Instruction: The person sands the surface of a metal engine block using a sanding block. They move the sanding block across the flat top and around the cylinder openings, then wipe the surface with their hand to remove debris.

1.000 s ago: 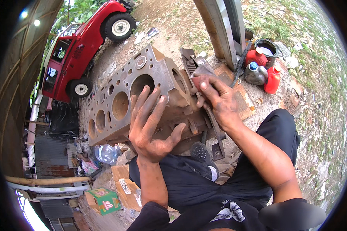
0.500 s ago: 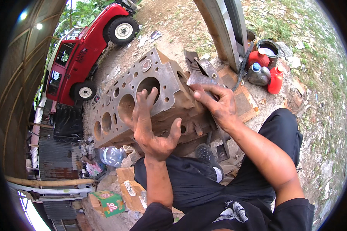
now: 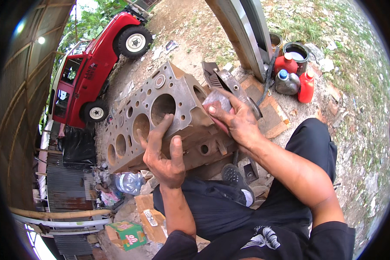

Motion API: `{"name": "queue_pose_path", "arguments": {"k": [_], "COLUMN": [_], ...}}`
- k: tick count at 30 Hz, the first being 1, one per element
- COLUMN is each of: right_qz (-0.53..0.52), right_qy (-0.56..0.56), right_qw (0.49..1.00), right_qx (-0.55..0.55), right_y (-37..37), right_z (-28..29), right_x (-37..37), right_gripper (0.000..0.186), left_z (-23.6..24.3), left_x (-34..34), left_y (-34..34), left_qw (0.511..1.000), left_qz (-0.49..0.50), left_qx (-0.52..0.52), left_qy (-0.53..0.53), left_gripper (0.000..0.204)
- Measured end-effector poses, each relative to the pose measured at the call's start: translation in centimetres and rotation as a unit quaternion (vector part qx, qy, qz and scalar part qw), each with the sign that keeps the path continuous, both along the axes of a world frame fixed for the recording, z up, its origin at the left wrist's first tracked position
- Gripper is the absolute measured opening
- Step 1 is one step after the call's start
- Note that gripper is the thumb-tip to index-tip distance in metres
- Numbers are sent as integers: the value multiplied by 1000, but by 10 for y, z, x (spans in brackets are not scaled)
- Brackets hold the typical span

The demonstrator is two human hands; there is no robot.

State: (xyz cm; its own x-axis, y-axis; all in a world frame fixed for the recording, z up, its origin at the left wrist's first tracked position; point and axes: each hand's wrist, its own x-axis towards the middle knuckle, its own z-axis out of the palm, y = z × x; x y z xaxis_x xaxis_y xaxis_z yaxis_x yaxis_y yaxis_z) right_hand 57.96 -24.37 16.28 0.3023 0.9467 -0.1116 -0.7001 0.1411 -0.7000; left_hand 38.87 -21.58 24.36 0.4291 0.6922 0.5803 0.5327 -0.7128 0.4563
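In front of my knees stands a large metal engine block (image 3: 184, 97), tilted in view, its flat top face pierced by a row of big round bores and smaller holes. My left hand (image 3: 164, 158) is open, fingers spread. Its fingertips reach over the top face near the lip of the nearest large bore (image 3: 163, 105); I cannot tell whether they touch. At the block's right end my right hand (image 3: 240, 119) pinches a folded piece of sandpaper (image 3: 217, 101), worn grey with a reddish side, between thumb and fingers.
Metal parts (image 3: 229, 80) lie beyond the block's right end beside wooden boards (image 3: 271, 113). Red and grey bottles (image 3: 287, 82) and open cans (image 3: 297, 54) stand by a metal post (image 3: 242, 34). A plastic jug (image 3: 129, 183) and green carton (image 3: 126, 235) lie left. A red vehicle (image 3: 93, 65) is parked behind.
My left hand has dropped lower and slightly left, its raised fingers now nearer the block's face. My right hand has turned, showing more of the sandpaper. The view has shifted slightly.
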Motion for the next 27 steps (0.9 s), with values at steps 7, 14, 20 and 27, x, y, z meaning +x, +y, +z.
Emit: {"name": "queue_pose_path", "arguments": {"k": [7, 14, 20, 27], "right_qz": [6, -55, -58, -75], "right_qy": [-5, -177, -126, -129], "right_qw": [1000, 983, 990, 988], "right_qx": [3, -9, -11, 32], "right_y": [13, 7, 18, 37], "right_z": [18, 9, 6, 4], "right_x": [2, 1, -1, 0], "right_gripper": [53, 45, 48, 45], "left_z": [-2, 1, 2, 3], "left_x": [15, 19, 35, 32], "left_y": [-2, -1, -2, -1], "left_qw": [999, 998, 994, 994], "left_qz": [29, 68, 99, 104], "left_qx": [40, 8, 36, 31], "left_qy": [11, -13, -24, -18], "left_gripper": [41, 37, 35, 35]}}
